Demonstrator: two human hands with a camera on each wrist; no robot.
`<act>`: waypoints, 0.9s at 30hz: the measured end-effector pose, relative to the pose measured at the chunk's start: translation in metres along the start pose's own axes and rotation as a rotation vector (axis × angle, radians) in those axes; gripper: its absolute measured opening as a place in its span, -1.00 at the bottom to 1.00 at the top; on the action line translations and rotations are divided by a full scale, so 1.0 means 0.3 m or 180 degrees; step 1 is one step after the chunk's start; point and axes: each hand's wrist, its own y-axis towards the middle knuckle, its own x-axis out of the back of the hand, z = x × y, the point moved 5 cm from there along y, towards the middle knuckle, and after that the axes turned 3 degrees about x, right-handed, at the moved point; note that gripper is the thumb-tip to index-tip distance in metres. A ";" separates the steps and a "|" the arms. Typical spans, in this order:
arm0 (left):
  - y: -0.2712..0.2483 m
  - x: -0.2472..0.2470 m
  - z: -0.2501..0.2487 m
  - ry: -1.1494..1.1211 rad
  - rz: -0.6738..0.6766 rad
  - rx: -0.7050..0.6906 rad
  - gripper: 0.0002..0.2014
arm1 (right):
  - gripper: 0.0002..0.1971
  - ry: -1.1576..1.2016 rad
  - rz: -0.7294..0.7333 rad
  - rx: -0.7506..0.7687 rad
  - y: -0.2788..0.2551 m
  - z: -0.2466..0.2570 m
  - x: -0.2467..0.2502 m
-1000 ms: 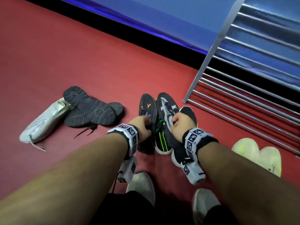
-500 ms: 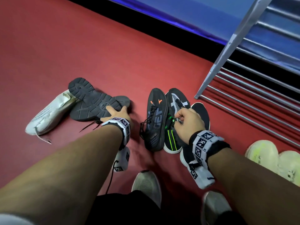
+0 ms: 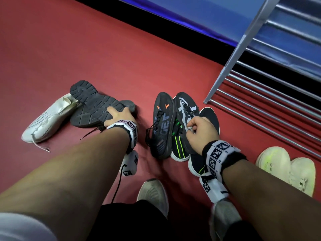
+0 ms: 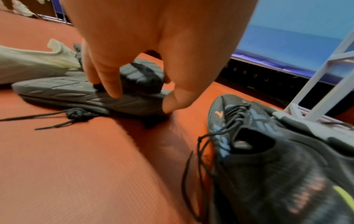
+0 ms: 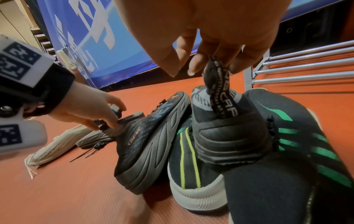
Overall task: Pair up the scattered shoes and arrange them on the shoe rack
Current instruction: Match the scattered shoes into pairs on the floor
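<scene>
Two dark grey shoes (image 3: pixel 90 101) lie sole-up and crossed on the red floor, beside a white shoe (image 3: pixel 50 119). My left hand (image 3: pixel 118 113) grips the toe end of the grey shoes (image 4: pixel 76 91), fingers on the sole and thumb at the edge. A black shoe with orange marks (image 3: pixel 162 124) leans on its side to the right. My right hand (image 3: pixel 190 126) pinches the heel loop (image 5: pixel 220 94) of a black-and-grey shoe (image 3: pixel 185 108), which rests on two black shoes with green stripes (image 3: pixel 178 146).
The metal shoe rack (image 3: pixel 260 84) stands at the right with bare bars and its corner post close to the dark shoes. A pale yellowish pair (image 3: pixel 284 167) sits in front of it. A blue padded wall (image 3: pixel 208 14) runs behind. My own feet (image 3: pixel 152 193) are below.
My left hand let go of the black orange-marked shoe, moved left and took hold of the sole-up grey shoes. My right hand has kept its pinch on the black-and-grey shoe.
</scene>
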 end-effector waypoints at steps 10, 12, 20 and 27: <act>-0.109 0.190 -0.145 -0.0831 -0.1081 -0.0325 -0.49 | -0.76 0.0008 -0.0198 0.0030 -0.051 0.033 0.093; -0.156 0.228 -0.167 -0.1155 -0.1166 -0.0465 -0.53 | -0.72 0.0041 -0.0260 0.0042 -0.070 0.042 0.114; -0.306 0.254 -0.226 -0.1823 -0.1149 -0.1375 -0.47 | -0.80 0.0059 -0.0393 -0.0108 -0.131 -0.018 0.193; -0.316 0.303 -0.228 -0.2210 -0.1125 -0.1829 -0.60 | -0.72 0.0267 -0.0595 -0.0286 -0.110 -0.068 0.270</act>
